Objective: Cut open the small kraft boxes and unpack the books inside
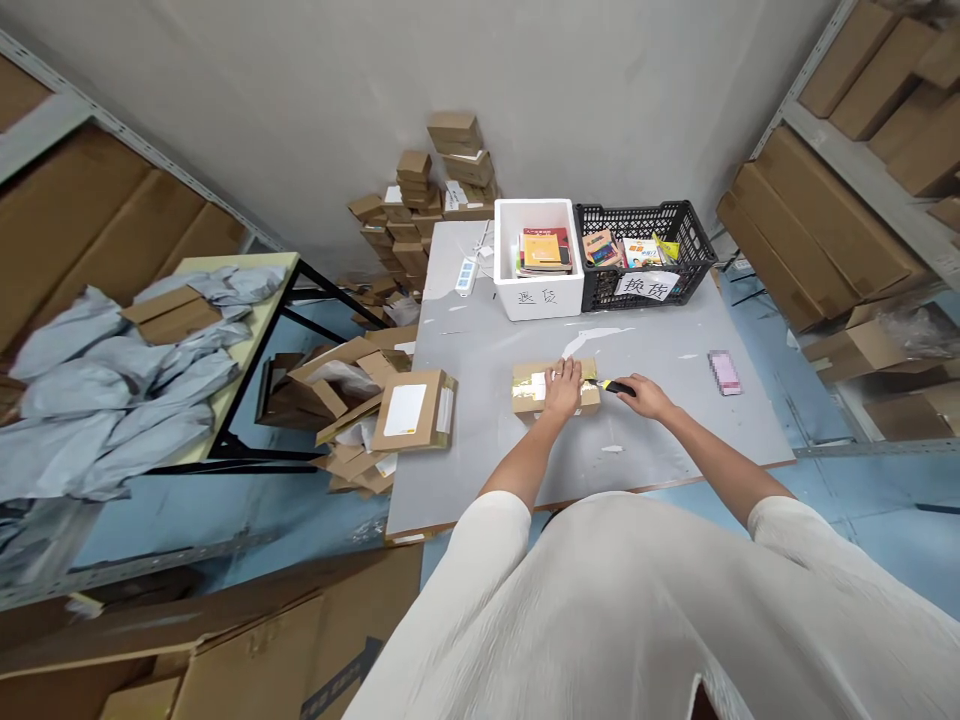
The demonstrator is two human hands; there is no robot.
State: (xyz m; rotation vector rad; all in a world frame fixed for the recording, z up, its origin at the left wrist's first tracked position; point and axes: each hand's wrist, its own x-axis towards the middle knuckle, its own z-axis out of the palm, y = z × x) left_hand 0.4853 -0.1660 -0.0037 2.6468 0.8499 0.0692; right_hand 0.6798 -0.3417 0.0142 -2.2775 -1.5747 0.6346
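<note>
A small brown cardboard box (529,398) with a white label and yellowish tape lies on the grey table (480,480). My left hand (564,386) rests on its top, fingers spread a little and flat against the cardboard. At the box's right end is a black and yellow utility knife (619,388), its tip at the box edge. The knife's handle is in my right hand (645,396), which is closed round it.
A white foam bin (538,298) and a black crate (694,262), both holding books, stand at the table's back. A labelled box (420,412) overhangs the left edge. A phone (725,373) lies right. Grey parcels (112,400) cover a side table.
</note>
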